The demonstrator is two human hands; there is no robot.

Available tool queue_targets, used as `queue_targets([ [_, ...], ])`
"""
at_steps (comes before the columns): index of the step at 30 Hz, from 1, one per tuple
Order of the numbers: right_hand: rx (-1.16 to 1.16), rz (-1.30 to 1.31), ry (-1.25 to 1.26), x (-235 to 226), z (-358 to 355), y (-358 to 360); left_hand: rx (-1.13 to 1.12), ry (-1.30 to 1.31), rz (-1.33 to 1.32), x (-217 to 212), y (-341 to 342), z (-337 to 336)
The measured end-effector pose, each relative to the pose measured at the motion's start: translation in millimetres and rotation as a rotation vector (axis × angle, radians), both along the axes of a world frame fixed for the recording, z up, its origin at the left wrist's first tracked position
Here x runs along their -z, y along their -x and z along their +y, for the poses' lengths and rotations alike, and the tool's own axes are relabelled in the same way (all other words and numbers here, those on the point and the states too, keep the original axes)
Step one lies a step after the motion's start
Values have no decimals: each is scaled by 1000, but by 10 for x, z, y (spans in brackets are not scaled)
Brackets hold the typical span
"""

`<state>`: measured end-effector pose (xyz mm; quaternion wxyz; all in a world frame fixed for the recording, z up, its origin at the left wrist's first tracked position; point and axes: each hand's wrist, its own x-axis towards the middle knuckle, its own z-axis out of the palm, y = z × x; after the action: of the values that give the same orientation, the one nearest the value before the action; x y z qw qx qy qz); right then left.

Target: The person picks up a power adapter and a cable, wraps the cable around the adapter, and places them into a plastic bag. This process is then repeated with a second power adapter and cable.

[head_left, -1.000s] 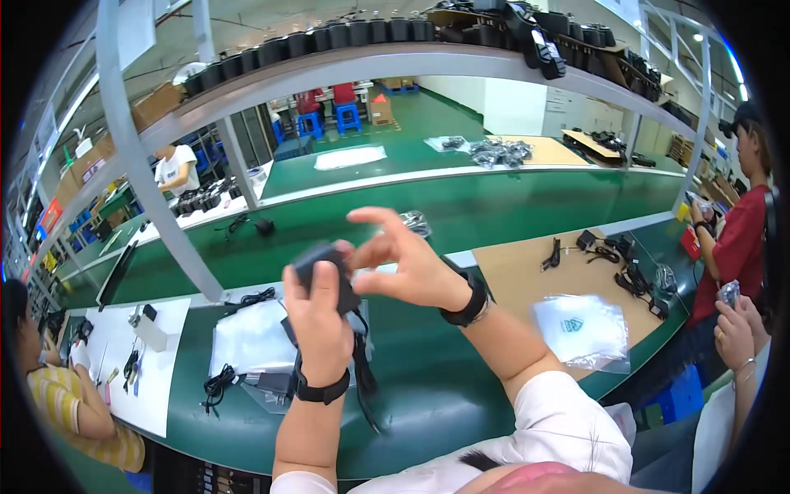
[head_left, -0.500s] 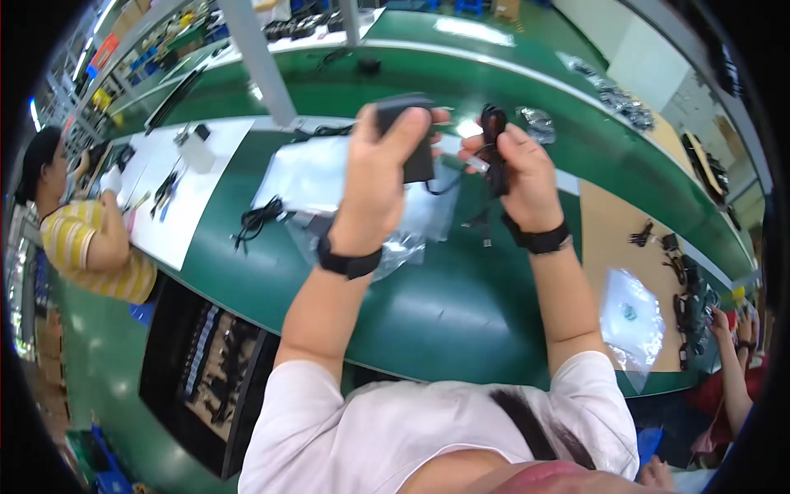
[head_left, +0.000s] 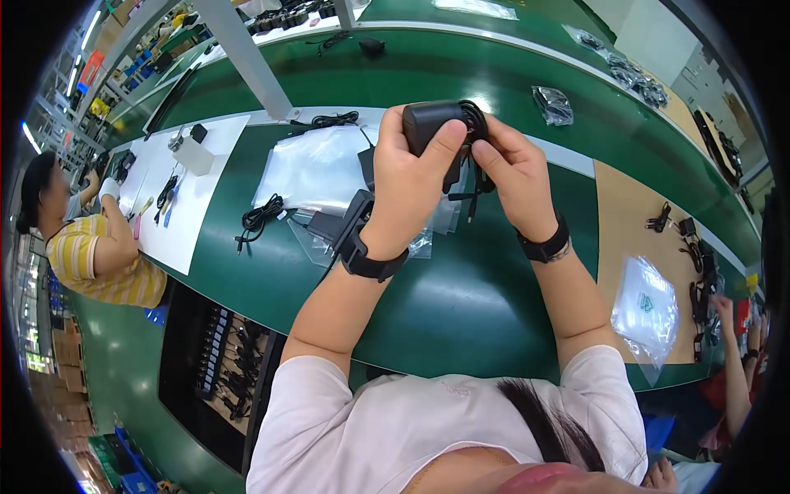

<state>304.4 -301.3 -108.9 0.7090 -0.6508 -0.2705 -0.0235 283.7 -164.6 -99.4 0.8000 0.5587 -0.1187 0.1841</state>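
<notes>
My left hand [head_left: 411, 181] is closed around a black power adapter [head_left: 429, 118], its thumb pressed across the adapter's front. My right hand [head_left: 520, 177] is closed on a bundled black cable [head_left: 473, 119] brought up against the adapter's right side. A loose cable end [head_left: 471, 210] hangs below the two hands. Beneath my left wrist, another black adapter [head_left: 321, 224] lies on clear plastic bags [head_left: 309, 169]. Left of the bags, a coiled black cable [head_left: 262, 212] rests on the green table [head_left: 461, 321].
A bagged item [head_left: 553, 105] lies on the raised green ledge ahead. At right are a clear bag [head_left: 646, 309] and several black cables [head_left: 695, 255] on brown board. A black bin [head_left: 197, 420] with adapters stands lower left. One person [head_left: 103, 247] works at left, another [head_left: 732, 362] at right.
My two hands have come together, bringing the cable bundle from apart on the right to against the adapter. The adapter has turned from upright to a more level tilt.
</notes>
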Motion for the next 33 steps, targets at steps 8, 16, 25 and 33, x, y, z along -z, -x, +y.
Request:
queue_targets([
  [8,13,-370,425,172,63,-84,62,-25,110,37,-97,100],
  [16,-286,467,9,89,-28,-75,-212,-98,-440,-41,-93,243],
  [25,-115,558,-558,191,-31,-185,262,337,-69,155,-73,-74],
  [33,-131,481,-577,64,-59,-117,144,-6,-6,265,-83,-131],
])
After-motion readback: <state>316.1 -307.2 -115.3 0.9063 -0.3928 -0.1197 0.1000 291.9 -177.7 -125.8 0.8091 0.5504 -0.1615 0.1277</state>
